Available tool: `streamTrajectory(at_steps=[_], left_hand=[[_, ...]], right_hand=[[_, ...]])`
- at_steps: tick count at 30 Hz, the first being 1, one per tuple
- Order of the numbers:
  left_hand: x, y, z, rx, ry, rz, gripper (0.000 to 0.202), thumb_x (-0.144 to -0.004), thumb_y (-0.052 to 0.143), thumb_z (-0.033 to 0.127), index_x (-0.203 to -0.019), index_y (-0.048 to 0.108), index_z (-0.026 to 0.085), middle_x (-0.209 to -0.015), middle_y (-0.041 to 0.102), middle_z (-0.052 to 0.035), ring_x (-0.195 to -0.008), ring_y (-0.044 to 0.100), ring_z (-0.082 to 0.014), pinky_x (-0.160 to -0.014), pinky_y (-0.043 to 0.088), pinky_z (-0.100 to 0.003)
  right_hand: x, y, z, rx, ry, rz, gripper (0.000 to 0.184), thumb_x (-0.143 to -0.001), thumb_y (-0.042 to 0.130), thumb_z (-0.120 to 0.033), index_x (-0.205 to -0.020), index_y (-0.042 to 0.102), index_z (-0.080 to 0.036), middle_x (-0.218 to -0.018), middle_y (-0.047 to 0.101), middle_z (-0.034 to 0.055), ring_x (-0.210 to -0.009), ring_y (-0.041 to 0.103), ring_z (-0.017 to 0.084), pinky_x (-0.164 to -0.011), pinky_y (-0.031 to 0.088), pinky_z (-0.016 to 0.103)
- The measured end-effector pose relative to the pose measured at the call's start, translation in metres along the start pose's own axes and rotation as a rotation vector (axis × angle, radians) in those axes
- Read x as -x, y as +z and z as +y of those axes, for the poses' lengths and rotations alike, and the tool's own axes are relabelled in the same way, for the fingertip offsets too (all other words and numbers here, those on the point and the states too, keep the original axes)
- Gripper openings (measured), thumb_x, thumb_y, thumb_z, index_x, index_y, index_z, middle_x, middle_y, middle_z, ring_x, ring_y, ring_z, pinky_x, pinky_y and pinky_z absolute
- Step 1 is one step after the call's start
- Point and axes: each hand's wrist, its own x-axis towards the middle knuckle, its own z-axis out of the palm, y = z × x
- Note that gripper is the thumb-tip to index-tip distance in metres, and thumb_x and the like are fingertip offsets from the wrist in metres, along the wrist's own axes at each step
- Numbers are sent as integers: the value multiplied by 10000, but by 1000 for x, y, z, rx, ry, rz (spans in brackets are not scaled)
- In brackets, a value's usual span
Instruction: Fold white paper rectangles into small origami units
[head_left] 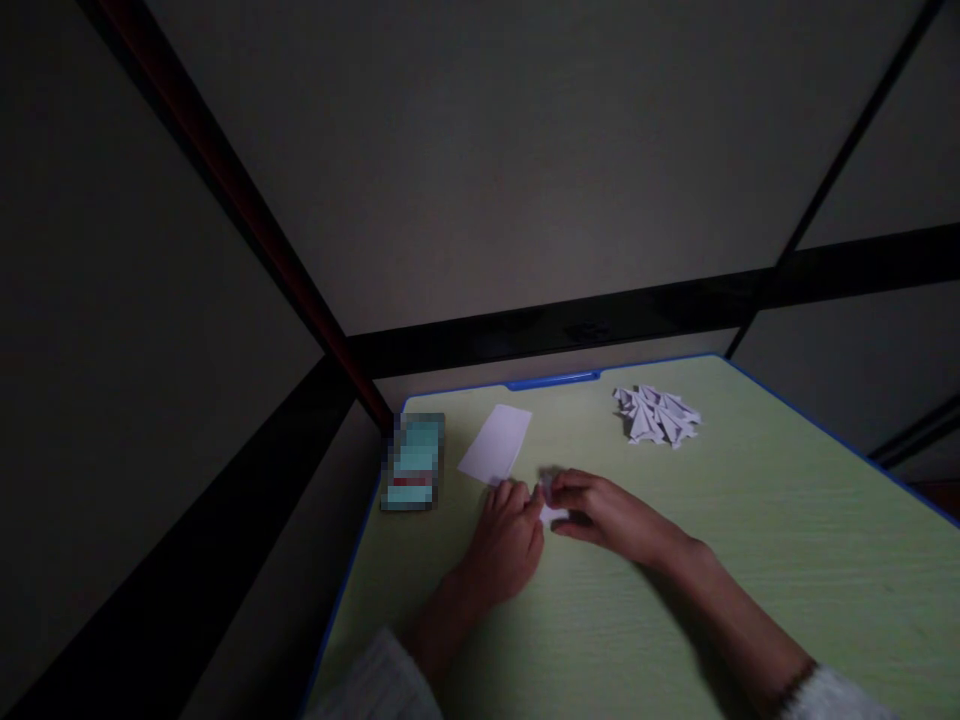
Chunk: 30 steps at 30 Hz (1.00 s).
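Observation:
A small piece of white paper (553, 513) lies on the green table between my two hands, mostly covered by the fingers. My left hand (508, 535), its fingers curled, presses down at the paper's left edge. From the right, my right hand (592, 508) pinches the same paper between bent fingers and thumb. How the paper is folded cannot be made out. Just beyond my left hand lies a flat white sheet of paper (496, 443), close to the knuckles.
Several folded white paper pieces (657, 415) lie in a pile at the back right of the table (750, 540). A blurred teal rectangular object (414, 462) lies at the left edge. A blue trim (555, 380) borders the table, and a panelled wall (525, 180) stands behind it.

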Motion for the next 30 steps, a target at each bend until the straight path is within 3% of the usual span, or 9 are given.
streamTrajectory(at_steps=[4, 9, 11, 19, 24, 30], left_hand=[[0, -1, -7, 94, 28, 10, 317, -770, 347, 126, -1045, 497, 174, -846, 481, -47, -856, 407, -177, -819, 353, -337], [2, -5, -14, 96, 166, 38, 326, -778, 355, 123, -1076, 475, 172, -1205, 410, -64, -1078, 336, -185, -915, 303, -355], [2, -7, -16, 99, 214, 17, 339, -789, 348, 129, -1111, 445, 170, -1260, 386, -46, -1116, 318, -172, -945, 279, -353], [1, -6, -21, 213, 211, 9, 319, -798, 384, 150, -1109, 452, 170, -1234, 440, -34, -1129, 344, -128, -966, 277, -302], [-5, 0, -25, 279, 205, 55, 263, -831, 338, 171, -976, 557, 169, -1156, 526, -25, -1063, 417, -129, -913, 331, -294], [-10, 8, -27, 334, 166, 128, 171, -775, 462, 172, -841, 620, 170, -1079, 584, -27, -980, 478, -161, -862, 366, -323]], right_hand=[[0, 0, 2, 51, 0, 1, 153, -745, 491, -121, -836, 613, -142, -849, 578, 67, -835, 532, 164, -737, 418, 261], [0, 0, 4, 143, 29, -5, 247, -697, 441, -12, -823, 607, -144, -840, 600, 61, -798, 547, 162, -713, 418, 258], [0, 1, 5, 139, 23, -5, 249, -699, 430, -13, -818, 607, -143, -837, 605, 61, -794, 552, 161, -714, 417, 259], [3, -5, 7, -27, 4, -3, 280, -673, 448, -11, -864, 606, -141, -891, 604, 60, -849, 550, 148, -767, 405, 233], [3, -3, 9, 31, 5, -5, 244, -686, 477, -48, -863, 616, -144, -886, 608, 63, -845, 552, 164, -766, 406, 248], [0, 0, 12, 25, -31, 7, 193, -753, 448, -79, -800, 623, -146, -830, 609, 69, -795, 550, 165, -724, 407, 257]])
